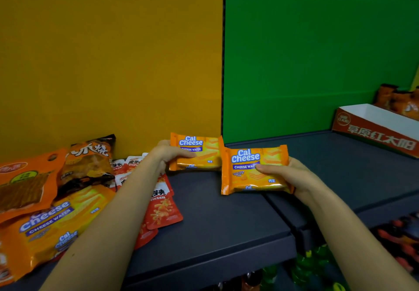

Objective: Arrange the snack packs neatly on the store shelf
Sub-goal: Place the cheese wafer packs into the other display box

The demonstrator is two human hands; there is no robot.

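At shelf (215, 213): left hand (169, 154), right hand (288, 175) each grip wafer pack (247, 172).

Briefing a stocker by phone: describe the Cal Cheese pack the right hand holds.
Find where the yellow wall meets the green wall. Below, over the dark shelf, are two orange packs. It's the nearer pack, right of that seam, not the farther pack.

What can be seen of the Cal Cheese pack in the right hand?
The Cal Cheese pack is a flat rectangular pouch of glossy orange film with crimped ends. Its front shows white-and-blue "Cal Cheese", a purple "CHEESE WAFER" band and wafer pictures. It faces the camera, nearly upright, low over the dark shelf. The right hand grips its right end, thumb on the front. Its upper left corner overlaps the second pack.
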